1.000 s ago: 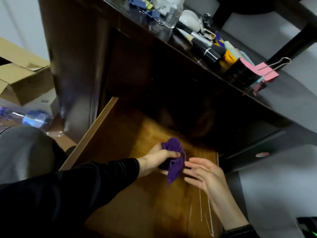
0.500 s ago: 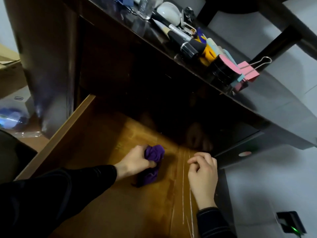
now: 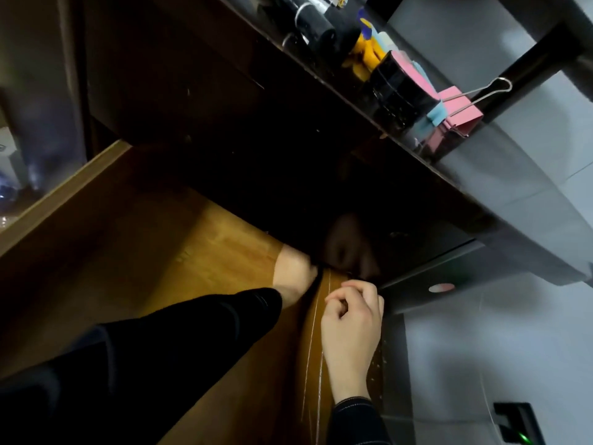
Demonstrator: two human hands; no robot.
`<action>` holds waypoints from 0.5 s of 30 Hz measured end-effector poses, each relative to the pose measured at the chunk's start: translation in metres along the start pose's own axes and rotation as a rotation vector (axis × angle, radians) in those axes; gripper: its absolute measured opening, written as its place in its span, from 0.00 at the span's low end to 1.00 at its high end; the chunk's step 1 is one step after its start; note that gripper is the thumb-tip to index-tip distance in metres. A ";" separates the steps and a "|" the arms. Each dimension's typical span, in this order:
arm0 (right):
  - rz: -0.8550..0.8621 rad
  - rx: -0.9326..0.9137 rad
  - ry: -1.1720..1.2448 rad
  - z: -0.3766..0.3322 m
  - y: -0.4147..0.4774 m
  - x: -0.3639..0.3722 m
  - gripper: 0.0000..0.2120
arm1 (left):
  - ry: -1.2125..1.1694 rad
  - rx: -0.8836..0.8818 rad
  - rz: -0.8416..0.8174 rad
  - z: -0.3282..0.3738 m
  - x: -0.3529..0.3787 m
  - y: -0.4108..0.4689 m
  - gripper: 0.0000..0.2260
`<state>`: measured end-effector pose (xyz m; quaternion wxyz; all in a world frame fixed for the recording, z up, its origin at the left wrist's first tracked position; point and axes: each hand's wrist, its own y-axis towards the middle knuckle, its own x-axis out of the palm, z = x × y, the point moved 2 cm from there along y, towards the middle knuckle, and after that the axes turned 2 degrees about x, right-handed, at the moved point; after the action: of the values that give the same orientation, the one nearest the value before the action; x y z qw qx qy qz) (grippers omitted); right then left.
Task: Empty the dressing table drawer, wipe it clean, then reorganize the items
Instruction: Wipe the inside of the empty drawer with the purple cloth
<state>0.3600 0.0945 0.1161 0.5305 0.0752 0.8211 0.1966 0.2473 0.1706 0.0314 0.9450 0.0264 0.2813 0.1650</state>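
— Drawer of brown wood [image 3: 199, 261]: where does it stand?

— Pulled well out from under the dark glossy dressing table top [image 3: 500, 181]. Its bare floor fills the middle of the view, and its back part lies in deep shadow beneath that top.

— And the left hand [image 3: 295, 274]?

— It reaches to the back of the drawer, toward the drawer's right side, out of a black sleeve [image 3: 167, 364] that crosses above the drawer floor. Only the wrist and the back of the hand show. The fingers go into the shadow, so I cannot tell whether they are loose, clenched or holding something.

— The right hand [image 3: 351, 329]?

— Also over the drawer, just beside its right wall and nearer its front than the left hand. The fingers are curled in toward the palm with the thumb against them, and nothing shows between them. A dark cuff with pale stitching [image 3: 356, 409] covers the wrist.

— Do the two hands touch?

— No, they are near but apart. Between them thin pale scratch lines [image 3: 313, 335] run along the drawer floor from front to back.

— What lies above the drawer?

— On the table top, above the drawer's back right corner, a pink binder clip with silver wire handles [image 3: 459, 114] sits beside a black round tub [image 3: 396, 88]. A yellow object [image 3: 365, 57] farther along is too blurred to name.

— Beyond the drawer's right wall?

— Grey tiled floor [image 3: 497, 348], and on it a small black device with a green light [image 3: 516, 425].
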 end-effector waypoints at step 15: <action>-0.006 0.016 0.016 -0.003 -0.002 -0.002 0.12 | 0.076 -0.053 -0.075 -0.017 -0.029 -0.005 0.18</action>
<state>0.3585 0.0912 0.1186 0.5241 0.0755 0.8271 0.1888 0.2169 0.1561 0.0319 0.9395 -0.0156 0.3133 0.1378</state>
